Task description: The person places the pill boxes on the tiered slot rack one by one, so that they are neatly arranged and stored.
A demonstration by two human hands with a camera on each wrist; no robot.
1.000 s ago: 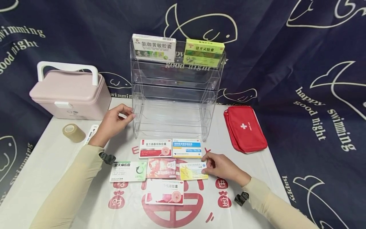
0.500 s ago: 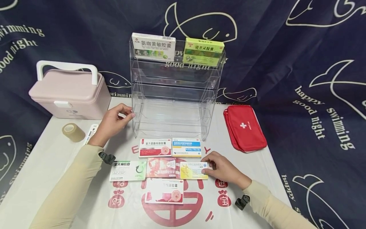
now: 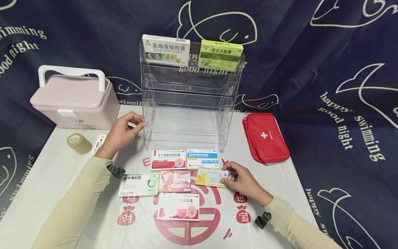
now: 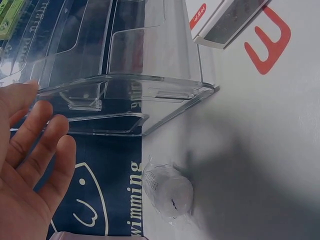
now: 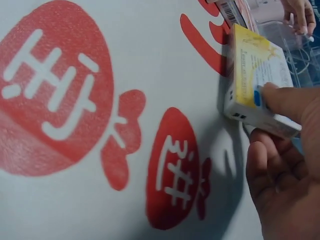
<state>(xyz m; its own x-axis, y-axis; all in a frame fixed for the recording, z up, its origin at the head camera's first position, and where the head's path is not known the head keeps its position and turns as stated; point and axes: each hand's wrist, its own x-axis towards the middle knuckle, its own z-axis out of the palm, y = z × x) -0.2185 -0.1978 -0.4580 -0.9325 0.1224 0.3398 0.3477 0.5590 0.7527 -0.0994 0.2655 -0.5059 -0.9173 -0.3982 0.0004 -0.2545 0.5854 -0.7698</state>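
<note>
My right hand (image 3: 244, 181) pinches the right end of a yellow-and-white medicine box (image 3: 211, 177), thumb on its printed face and fingers beneath. In the right wrist view this box (image 5: 257, 75) is tilted above the cloth. At the left side of a clear tiered display rack (image 3: 186, 124), my left hand (image 3: 124, 133) grips the edge with thumb and fingertips. Flat before the rack lie a red-and-white box (image 3: 169, 160), a blue-and-white box (image 3: 202, 159), a pink box (image 3: 174, 181), a green-and-white box (image 3: 139, 185) and another red-and-white box (image 3: 178, 206).
A white box (image 3: 166, 50) and a green box (image 3: 220, 55) stand in the rack's top tier. On the left are a pink case (image 3: 73, 100), a tan roll (image 3: 79, 143) and a white packaged item (image 3: 98, 143). A red first-aid pouch (image 3: 266, 138) lies right.
My right hand has taken the yellow-and-white box up from the table and tilted it, shifting it slightly away toward the rack. The left hand stays at the rack's edge.
</note>
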